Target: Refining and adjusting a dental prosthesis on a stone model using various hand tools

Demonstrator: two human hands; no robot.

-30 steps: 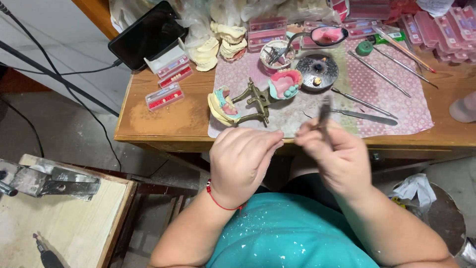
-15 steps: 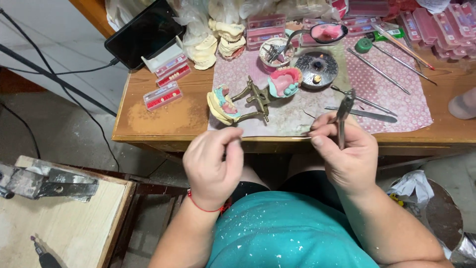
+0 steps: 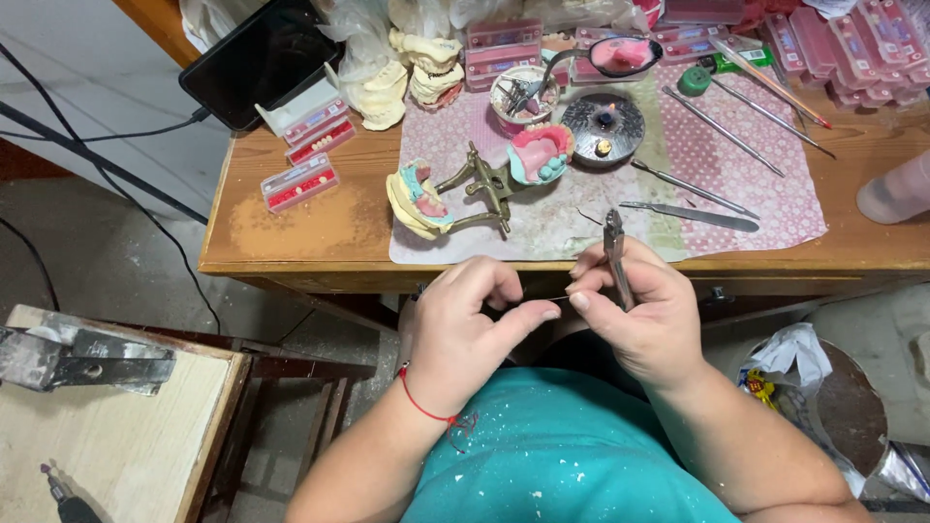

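Just pliers (image 3: 614, 254) upright in right hand (image 3: 635, 315) grip, left hand (image 3: 463, 329) beside.

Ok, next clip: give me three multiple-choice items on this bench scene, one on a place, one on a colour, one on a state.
1. Where is the hinged metal frame with the tooth models?
A. on the patterned mat on the desk
B. on the floor
C. in the person's lap

2. What colour is the cord on the left wrist?
A. blue
B. red
C. white

3. What is the right hand doing?
A. resting flat on the desk
B. lying open in the lap
C. gripping small pliers, tip up

Answers:
1 A, it sits on the mat near the desk's front edge.
2 B, a red cord circles the wrist.
3 C, the fingers close around the pliers, while the left hand meets them over a thin wire.
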